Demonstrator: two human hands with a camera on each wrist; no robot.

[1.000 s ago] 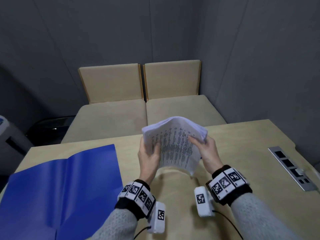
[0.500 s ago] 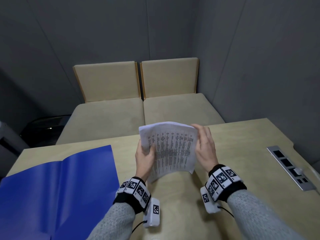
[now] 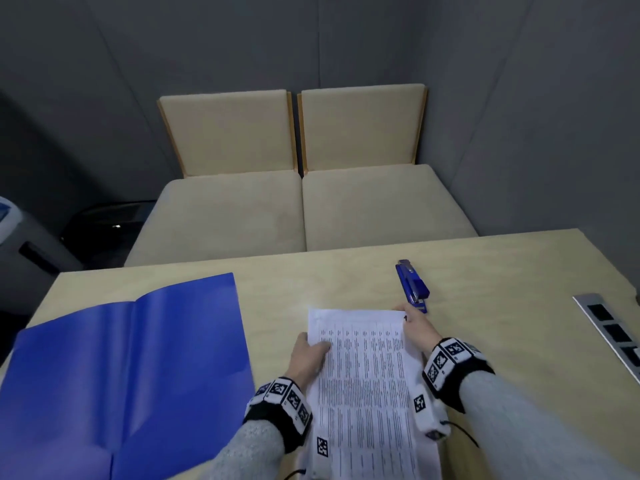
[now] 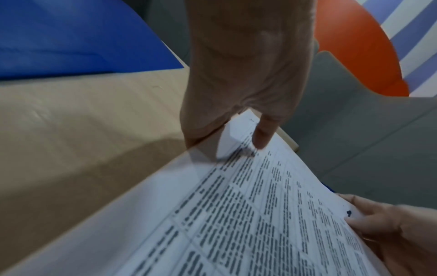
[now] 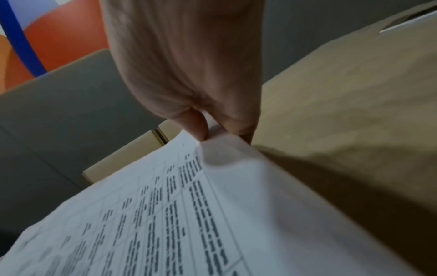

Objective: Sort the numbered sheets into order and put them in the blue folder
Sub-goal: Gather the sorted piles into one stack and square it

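Observation:
A stack of printed sheets (image 3: 367,382) lies nearly flat over the table's near middle, text side up. My left hand (image 3: 308,355) pinches its left edge, thumb on top, which the left wrist view (image 4: 236,130) confirms. Its far right corner is pinched by my right hand (image 3: 415,327), thumb on the paper (image 5: 212,128). The sheets (image 4: 260,214) fill the lower part of both wrist views (image 5: 189,214). An open blue folder (image 3: 121,375) is spread flat on the table to the left, a little apart from my left hand.
A blue stapler (image 3: 412,285) lies on the wooden table (image 3: 502,323) just beyond my right hand. A metal socket strip (image 3: 613,334) is set into the table at the right edge. Two beige seats (image 3: 301,209) stand behind the table.
Both hands have lowered the sheets from upright and bowed to nearly flat near the table. The head view has shifted, and the stapler now shows beyond them.

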